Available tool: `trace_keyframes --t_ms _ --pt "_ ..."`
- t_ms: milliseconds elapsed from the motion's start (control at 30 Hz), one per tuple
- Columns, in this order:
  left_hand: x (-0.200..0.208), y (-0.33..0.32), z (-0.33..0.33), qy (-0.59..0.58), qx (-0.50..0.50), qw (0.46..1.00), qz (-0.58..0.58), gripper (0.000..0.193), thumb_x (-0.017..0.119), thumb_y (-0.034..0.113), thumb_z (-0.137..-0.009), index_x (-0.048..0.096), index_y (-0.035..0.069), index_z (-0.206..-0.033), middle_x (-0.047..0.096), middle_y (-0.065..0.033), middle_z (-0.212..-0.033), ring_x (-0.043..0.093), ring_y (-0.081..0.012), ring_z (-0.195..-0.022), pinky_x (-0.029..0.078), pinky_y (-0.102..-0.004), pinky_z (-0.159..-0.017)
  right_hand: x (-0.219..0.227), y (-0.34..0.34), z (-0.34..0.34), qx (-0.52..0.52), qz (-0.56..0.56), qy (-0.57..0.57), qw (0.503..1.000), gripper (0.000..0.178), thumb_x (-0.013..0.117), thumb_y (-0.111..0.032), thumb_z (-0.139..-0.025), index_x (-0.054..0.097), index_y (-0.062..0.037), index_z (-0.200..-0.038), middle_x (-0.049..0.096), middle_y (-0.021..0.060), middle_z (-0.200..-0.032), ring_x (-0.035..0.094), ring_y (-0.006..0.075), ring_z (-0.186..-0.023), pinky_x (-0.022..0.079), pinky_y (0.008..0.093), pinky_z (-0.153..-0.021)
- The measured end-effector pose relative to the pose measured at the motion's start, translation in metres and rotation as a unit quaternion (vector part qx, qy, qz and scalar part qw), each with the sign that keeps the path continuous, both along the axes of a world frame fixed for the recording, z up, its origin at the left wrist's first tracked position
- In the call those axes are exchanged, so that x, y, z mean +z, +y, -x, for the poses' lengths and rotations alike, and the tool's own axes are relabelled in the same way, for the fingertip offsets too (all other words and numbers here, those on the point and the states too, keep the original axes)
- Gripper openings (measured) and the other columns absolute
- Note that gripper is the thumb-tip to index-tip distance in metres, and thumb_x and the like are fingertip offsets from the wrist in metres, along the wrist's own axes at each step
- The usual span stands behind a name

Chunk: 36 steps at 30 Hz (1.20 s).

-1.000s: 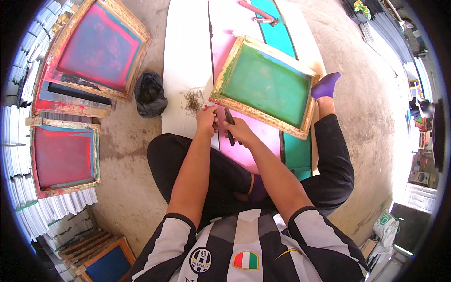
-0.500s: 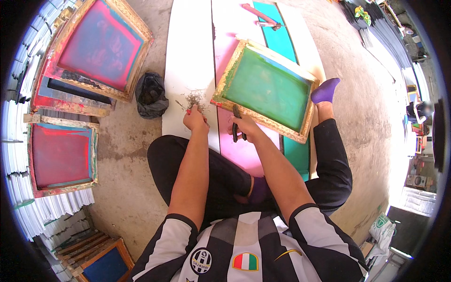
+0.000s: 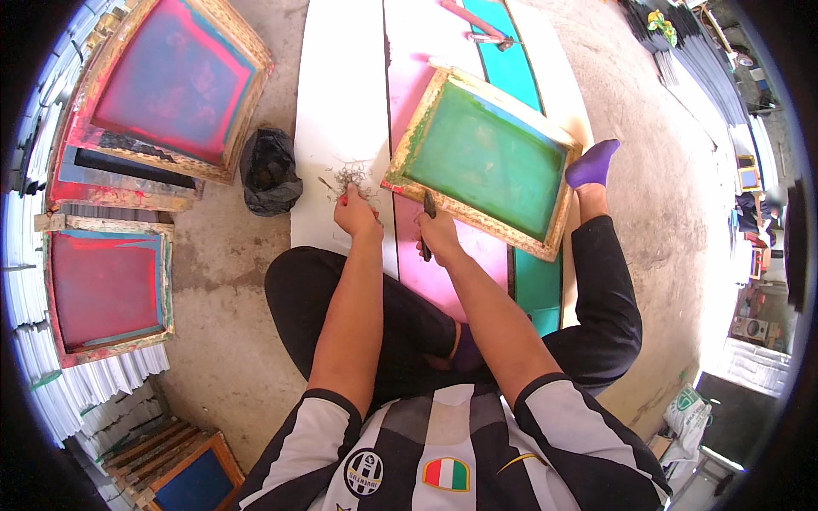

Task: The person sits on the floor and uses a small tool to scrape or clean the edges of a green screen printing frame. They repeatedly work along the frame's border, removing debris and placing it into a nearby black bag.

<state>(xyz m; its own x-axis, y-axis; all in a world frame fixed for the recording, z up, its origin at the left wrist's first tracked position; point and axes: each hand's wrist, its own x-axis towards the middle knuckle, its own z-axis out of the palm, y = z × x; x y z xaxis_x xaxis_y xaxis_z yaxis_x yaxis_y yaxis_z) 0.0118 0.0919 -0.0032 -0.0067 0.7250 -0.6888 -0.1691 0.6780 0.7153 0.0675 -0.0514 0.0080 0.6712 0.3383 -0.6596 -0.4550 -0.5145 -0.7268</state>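
Observation:
My left hand (image 3: 358, 215) is closed at a pile of thin metal bits (image 3: 351, 174), which look like staples or small nails, on the white board. Something red shows at its fingers, and a thin metal shaft (image 3: 325, 184) sticks out to the left; the rest of this thin red tool is hidden. My right hand (image 3: 439, 232) grips black-handled pliers (image 3: 428, 223) by the near edge of a wooden screen-printing frame (image 3: 394, 177) with green mesh. The frame lies tilted across the pink and teal boards, its right corner near my purple-socked foot (image 3: 592, 166).
A hammer (image 3: 486, 25) lies at the far end of the boards. A black plastic bag (image 3: 271, 175) stands open on the floor to the left. More screen frames (image 3: 111, 289) lean against stacks of white sheets (image 3: 51, 366). A person (image 3: 758, 213) is at the far right.
The handles of the pliers have come together in my right hand. My left hand has shifted only slightly, still by the metal bits. The frame stays in place.

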Motion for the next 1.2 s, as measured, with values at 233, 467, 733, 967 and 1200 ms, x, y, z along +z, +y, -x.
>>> trace_keyframes --t_ms 233,467,733,967,1200 --pt "-0.007 0.000 0.001 -0.015 -0.034 0.999 -0.004 0.025 0.064 0.025 -0.093 0.053 0.007 -0.080 0.053 -0.0014 -0.068 0.039 -0.0116 -0.040 0.029 -0.0279 -0.035 -0.037 0.005 0.011 0.072 0.165 -0.256 0.950 0.037 0.056 -0.029 -0.091 0.061 0.0073 -0.095 0.067 0.0300 -0.080 0.070 0.0406 -0.072 0.055 0.0491 -0.065" --pt "0.006 -0.010 0.013 -0.030 -0.353 0.931 0.089 0.020 0.068 0.028 -0.089 0.062 0.010 -0.082 0.057 0.0007 -0.066 0.038 -0.0108 -0.041 0.032 -0.0291 -0.040 -0.011 0.002 0.031 0.181 0.123 -0.259 0.941 0.039 0.052 -0.033 -0.094 0.062 0.0042 -0.095 0.066 0.0318 -0.086 0.067 0.0475 -0.084 0.053 0.0522 -0.076" --pt "-0.003 -0.001 0.020 -0.044 -0.442 0.887 0.129 0.022 0.067 0.027 -0.090 0.057 0.013 -0.077 0.053 0.0014 -0.060 0.040 -0.0111 -0.042 0.031 -0.0320 -0.038 0.006 -0.011 0.018 0.253 0.005 -0.051 0.966 0.034 0.055 -0.032 -0.095 0.062 0.0013 -0.101 0.068 0.0217 -0.088 0.070 0.0333 -0.081 0.055 0.0488 -0.072" --pt "-0.008 -0.004 0.015 -0.006 -0.208 0.978 0.035 0.028 0.072 0.032 -0.089 0.055 0.013 -0.077 0.050 0.0029 -0.061 0.040 -0.0113 -0.043 0.032 -0.0331 -0.038 0.016 -0.022 0.002 0.120 -0.078 0.127 0.982 0.032 0.057 -0.028 -0.096 0.056 0.0004 -0.111 0.065 0.0142 -0.092 0.069 0.0255 -0.074 0.053 0.0442 -0.060" --pt "-0.008 0.011 0.015 -0.017 -0.023 0.999 0.044 0.029 0.073 0.028 -0.091 0.054 0.008 -0.078 0.053 -0.0006 -0.063 0.039 -0.0119 -0.038 0.032 -0.0290 -0.035 0.028 -0.020 -0.021 0.112 -0.047 0.146 0.982 0.034 0.057 -0.025 -0.096 0.050 0.0008 -0.117 0.064 0.0191 -0.100 0.069 0.0298 -0.084 0.055 0.0472 -0.065"
